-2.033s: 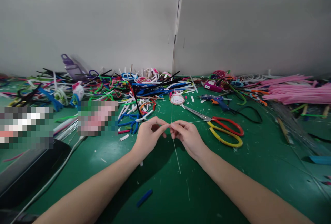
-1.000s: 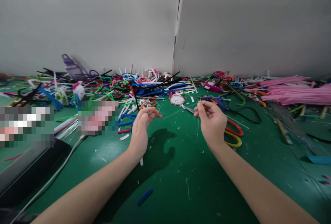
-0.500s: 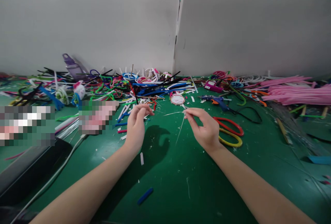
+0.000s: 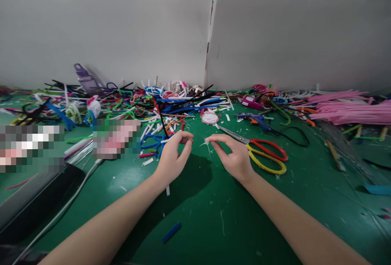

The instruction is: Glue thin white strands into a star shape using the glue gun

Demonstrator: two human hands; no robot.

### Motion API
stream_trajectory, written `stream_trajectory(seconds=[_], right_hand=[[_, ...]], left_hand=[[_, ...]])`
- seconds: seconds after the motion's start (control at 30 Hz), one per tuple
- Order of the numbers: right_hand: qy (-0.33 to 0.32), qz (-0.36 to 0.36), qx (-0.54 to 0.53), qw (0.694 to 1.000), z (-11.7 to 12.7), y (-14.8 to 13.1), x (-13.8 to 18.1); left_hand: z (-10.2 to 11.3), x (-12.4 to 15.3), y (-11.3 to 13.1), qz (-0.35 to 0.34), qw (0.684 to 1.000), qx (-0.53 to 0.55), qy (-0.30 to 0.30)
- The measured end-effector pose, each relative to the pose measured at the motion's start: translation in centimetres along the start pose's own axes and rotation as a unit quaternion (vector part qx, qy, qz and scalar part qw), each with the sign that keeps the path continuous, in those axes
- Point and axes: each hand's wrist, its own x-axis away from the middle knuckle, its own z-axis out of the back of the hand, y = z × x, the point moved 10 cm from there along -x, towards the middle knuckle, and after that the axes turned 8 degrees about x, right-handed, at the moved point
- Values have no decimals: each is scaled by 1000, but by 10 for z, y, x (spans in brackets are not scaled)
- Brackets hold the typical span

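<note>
Two hands nearly meet over the middle of the table (image 4: 214,216): the right hand (image 4: 233,157) pinches a thin thread (image 4: 205,142) that runs leftward toward the left hand (image 4: 174,157), whose grip is curled, with contact impossible to tell.

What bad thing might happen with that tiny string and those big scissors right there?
The thread pinched by the right hand is thin and nearly see-through; it might slip and vanish among the white scraps on the green mat. The scissors lie right beside that hand, blades close behind it, so a quick move might nick skin.
</note>
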Motion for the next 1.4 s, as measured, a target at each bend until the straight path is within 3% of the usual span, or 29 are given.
stream_trajectory(seconds=[0.17, 0.43, 0.7, 0.83, 0.97, 1.17, 1.3, 1.4], right_hand=[[-26, -20, -18, 999, -5, 0, 3], [21, -80, -132, 988, 5, 14, 3], [73, -138, -17, 988, 19, 34, 6], [70, -155, 54, 984, 21, 46, 4], [66, -99, 92, 989, 17, 39, -3], [1, 49, 134, 990, -2, 1, -2], [-17, 80, 157, 984, -7, -6, 0], [11, 88, 147, 985, 0, -11, 0]], left_hand=[[-5, 1, 5, -21, 999, -33, -18], [-4, 1, 3, -13, 999, -44, -21], [-7, 1, -3, 12, 999, -38, -37], [-9, 1, -5, 13, 999, -23, -44], [-11, 1, -5, 6, 999, 4, -52], [0, -5, -3, -27, 999, -34, -17], [8, -8, 4, -80, 995, -62, 2], [8, -7, 16, -141, 986, -85, -9]])
